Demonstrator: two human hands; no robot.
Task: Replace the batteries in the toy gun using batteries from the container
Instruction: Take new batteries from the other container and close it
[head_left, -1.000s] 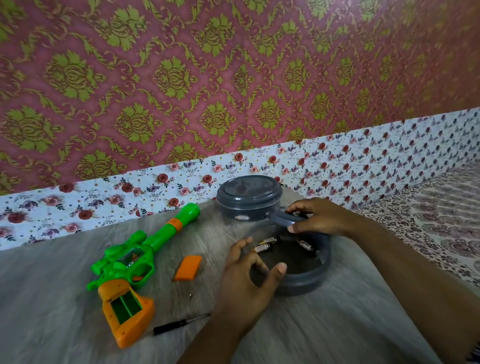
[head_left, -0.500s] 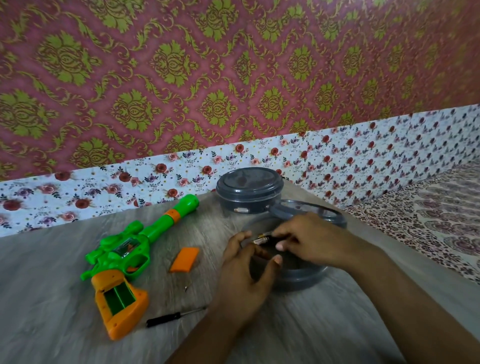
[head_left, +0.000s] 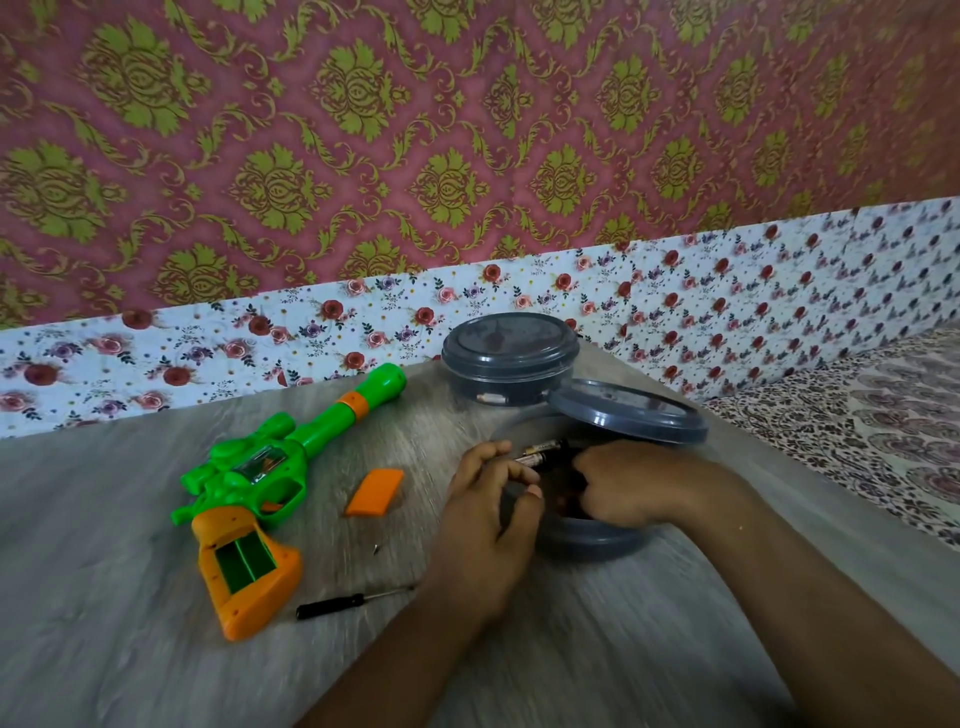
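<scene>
Reaching into the open grey container (head_left: 582, 535) for batteries (head_left: 540, 451).

Left hand (head_left: 488, 525) curled round the container's near rim; right hand (head_left: 628, 483) dipped inside, fingers hidden, grip impossible to tell. Lid (head_left: 628, 410) propped on the far rim. Toy gun (head_left: 260, 483) lying left on the table (head_left: 130, 649), battery bay open, beside orange cover (head_left: 375, 491) and screwdriver (head_left: 353, 601).

A pink wall (head_left: 467, 130) with green-gold damask motifs filled the background. Below it ran a white rose-print band (head_left: 208, 343), meeting a grey wood-grain surface (head_left: 130, 623). A patterned cloth (head_left: 883, 431) lay at right.
</scene>
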